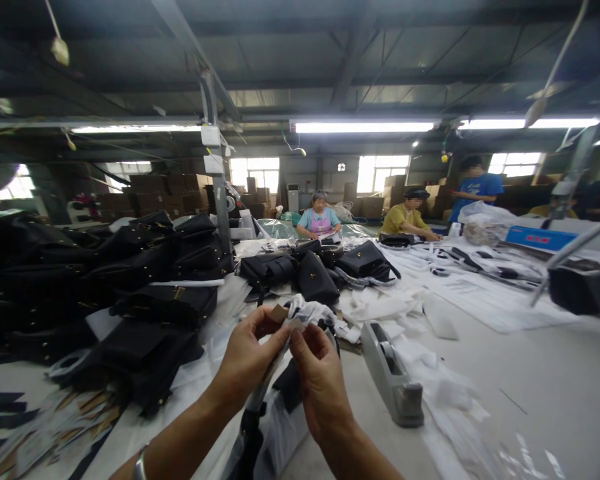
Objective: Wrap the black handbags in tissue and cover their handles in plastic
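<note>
Raised in front of me, my left hand point(254, 343) has its thumb and fingers closed on a small piece of brown card point(279, 312). My right hand point(319, 367) pinches a small pale piece point(296, 325), perhaps paper or tape, right beside the left thumb. White wrapping film point(313, 311) bunches just beyond the fingertips, and what lies inside it is partly hidden. Below the hands is a black bag strap point(251, 427) partly covered in clear film. A grey tape dispenser point(393, 380) stands on the table to the right of my right hand.
Black bags point(160, 320) are heaped on the left, with more bags point(317, 277) ahead. Card scraps point(80, 420) lie at lower left. White paper point(500, 300) and a blue box point(540, 238) are on the right. Several people work across the table.
</note>
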Demonstrator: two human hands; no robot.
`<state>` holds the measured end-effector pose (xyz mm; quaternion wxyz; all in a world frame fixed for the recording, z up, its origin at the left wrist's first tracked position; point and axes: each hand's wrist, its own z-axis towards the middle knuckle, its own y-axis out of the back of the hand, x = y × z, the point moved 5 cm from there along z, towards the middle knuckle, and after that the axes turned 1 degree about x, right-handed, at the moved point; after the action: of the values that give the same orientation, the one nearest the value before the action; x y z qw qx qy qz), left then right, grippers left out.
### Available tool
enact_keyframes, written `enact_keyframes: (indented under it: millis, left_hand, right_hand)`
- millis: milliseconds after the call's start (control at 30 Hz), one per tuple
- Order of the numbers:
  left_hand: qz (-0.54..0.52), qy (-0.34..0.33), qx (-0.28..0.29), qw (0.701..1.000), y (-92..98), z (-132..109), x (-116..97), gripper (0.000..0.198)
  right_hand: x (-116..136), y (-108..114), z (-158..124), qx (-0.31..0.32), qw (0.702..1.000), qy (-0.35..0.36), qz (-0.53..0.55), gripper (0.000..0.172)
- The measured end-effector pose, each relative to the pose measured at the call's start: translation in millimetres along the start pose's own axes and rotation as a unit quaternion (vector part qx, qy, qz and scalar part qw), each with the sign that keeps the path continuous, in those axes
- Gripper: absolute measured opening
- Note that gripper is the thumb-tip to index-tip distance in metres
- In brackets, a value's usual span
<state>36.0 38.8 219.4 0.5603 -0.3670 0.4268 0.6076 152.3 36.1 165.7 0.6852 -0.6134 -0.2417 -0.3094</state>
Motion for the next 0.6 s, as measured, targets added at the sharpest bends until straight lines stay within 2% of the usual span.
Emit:
enact_keyframes:
  millis: [133,267,467,600]
  left_hand:
    - [-0.001,0.016,-0.014,1.000,3.4,0,3,0.036]
    - [-0.007,0.031,-0.012,0.999,4.3,-3,0,0.034]
    - [0.026,0.012,-0.005,1.000,3.5,-5,-7,0.038]
    - [0.043,0.012,-0.001,0.999,5.1,-2,-2,0.039]
  right_hand:
    - [6,-1,5,0.052,0.998,-0.016,-0.018,0.039]
    - [15,0,7,0.098,0.994,0.004,-0.046,0.032]
    - [20,5,6,0.069,0.986,0.053,-0.140,0.029]
    - [20,6,3,0.063,0.987,0.055,-0.138,0.032]
